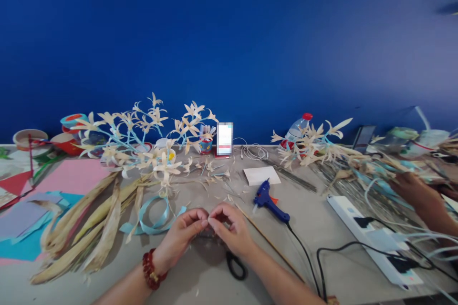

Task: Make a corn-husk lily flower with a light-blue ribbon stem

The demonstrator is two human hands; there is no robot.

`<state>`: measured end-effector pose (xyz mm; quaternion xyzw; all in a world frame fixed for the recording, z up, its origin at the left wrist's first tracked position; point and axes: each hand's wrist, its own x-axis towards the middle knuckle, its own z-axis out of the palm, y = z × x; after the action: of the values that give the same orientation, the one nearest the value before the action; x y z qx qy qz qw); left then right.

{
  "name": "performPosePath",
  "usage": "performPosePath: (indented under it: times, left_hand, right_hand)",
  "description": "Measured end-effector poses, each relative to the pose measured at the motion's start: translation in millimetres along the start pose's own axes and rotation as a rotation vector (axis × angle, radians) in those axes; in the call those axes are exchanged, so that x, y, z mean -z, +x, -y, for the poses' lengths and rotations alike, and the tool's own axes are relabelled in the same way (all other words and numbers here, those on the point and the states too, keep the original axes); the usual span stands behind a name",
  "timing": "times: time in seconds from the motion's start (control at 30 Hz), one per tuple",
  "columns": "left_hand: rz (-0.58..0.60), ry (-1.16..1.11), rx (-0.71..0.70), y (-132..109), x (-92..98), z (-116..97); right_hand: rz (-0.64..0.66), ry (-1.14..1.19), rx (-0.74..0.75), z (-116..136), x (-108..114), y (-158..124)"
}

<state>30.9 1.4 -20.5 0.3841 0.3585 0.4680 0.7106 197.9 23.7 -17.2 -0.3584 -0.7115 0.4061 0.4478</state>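
My left hand point(189, 228), with a red bead bracelet point(153, 269) at the wrist, is closed in a pinch. Thumb and fingertips of my right hand point(229, 226) are pinched too and meet the left ones. Whatever small thing lies between the fingertips is too small to make out. Just below my right hand shows a black scissors handle point(236, 267). To the left lies a loop of light blue ribbon point(157, 221). A thin wooden stick point(272, 243) slants past my right forearm. Beyond it rests a blue glue gun point(268, 200) on the grey table.
Dried corn husks point(96, 219) and coloured paper point(25, 219) cover the left side. Husk flowers on blue stems point(132, 126) stand along the blue wall. A power strip point(368, 238) with cables lies right. Another person's hand point(418, 190) reaches among thin wires point(336, 181).
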Motion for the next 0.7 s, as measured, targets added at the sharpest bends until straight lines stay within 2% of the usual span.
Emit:
performPosePath:
  times: [0.17, 0.27, 0.4, 0.5, 0.6, 0.63, 0.7]
  left_hand:
    - [-0.056, 0.17, -0.099, 1.9, -2.5, -0.2]
    - [-0.087, 0.221, -0.126, 3.9, -2.6, 3.5]
    - [-0.086, 0.185, -0.082, 5.8, -1.4, 5.7]
    - [-0.115, 0.091, -0.013, 6.9, -1.1, 4.5]
    - [-0.176, 0.023, 0.031, 8.1, -0.3, 4.2]
    - [-0.19, 0.007, 0.04, 8.5, 0.5, 4.6]
    - [-0.199, -0.018, 0.057, 9.2, 2.4, 6.2]
  right_hand:
    - [-0.04, -0.157, 0.086, -3.6, 2.1, 2.4]
    - [-0.045, -0.168, 0.093, -7.7, 0.5, 2.1]
    - [-0.041, -0.109, 0.034, -11.5, -2.0, 3.8]
    - [0.073, -0.142, 0.0, -6.9, 10.9, 13.2]
    - [0.205, -0.364, -0.089, 2.0, 41.6, 26.7]
    - [0.234, -0.498, -0.13, 4.2, 53.3, 30.4]
    - [0.231, -0.916, -0.242, 5.9, 73.6, 35.0]
